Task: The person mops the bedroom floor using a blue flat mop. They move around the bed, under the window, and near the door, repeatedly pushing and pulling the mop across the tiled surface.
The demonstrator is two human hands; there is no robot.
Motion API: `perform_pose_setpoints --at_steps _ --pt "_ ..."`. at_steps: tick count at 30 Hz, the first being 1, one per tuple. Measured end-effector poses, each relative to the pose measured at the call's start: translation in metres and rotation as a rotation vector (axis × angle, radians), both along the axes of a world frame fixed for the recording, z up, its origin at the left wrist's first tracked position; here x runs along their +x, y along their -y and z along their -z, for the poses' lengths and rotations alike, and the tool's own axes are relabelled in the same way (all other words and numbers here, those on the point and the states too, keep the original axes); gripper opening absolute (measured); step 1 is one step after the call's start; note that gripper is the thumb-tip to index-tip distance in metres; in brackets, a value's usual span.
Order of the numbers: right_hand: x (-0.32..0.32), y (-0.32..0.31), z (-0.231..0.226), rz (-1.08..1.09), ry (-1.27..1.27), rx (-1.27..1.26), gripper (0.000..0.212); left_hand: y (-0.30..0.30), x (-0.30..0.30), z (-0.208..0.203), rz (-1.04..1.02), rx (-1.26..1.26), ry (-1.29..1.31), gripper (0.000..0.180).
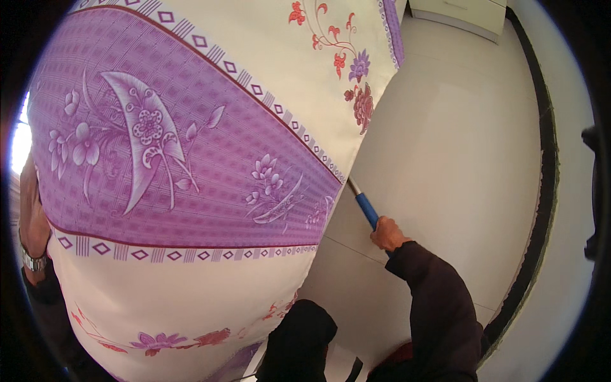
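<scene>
A long pole with a blue grip (367, 210) slants up and left, and its metal shaft goes out of sight beneath the hanging tablecloth. Around the blue grip, my right hand (389, 234) is closed, low over the floor beside the table. The pole's far end is hidden. A cream and purple flowered tablecloth (210, 191) drapes over the table and fills the left and middle. At its far left edge is my left hand (33, 204), with a metal wristwatch (34, 261) on the wrist; its fingers are hidden or too dim to make out.
Pale tiled floor (452, 146) runs between the table and the white wall (576, 210), which has a dark skirting strip (546, 146) along its foot. A white drawer cabinet (461, 14) stands at the far end. My dark-clad knee (299, 337) is close to the cloth.
</scene>
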State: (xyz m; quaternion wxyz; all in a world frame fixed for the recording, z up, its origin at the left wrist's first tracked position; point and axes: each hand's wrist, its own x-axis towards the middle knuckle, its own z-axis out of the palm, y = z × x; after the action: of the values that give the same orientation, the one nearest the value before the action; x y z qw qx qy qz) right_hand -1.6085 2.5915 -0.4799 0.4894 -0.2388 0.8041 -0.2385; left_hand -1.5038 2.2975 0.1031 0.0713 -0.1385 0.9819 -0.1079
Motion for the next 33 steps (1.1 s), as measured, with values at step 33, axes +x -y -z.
perform_pose_setpoints --at_steps 33 --pt "0.079 -0.217 -0.093 -0.515 -0.212 0.134 0.057 -0.003 0.024 0.007 -0.063 0.100 -0.088 0.077"
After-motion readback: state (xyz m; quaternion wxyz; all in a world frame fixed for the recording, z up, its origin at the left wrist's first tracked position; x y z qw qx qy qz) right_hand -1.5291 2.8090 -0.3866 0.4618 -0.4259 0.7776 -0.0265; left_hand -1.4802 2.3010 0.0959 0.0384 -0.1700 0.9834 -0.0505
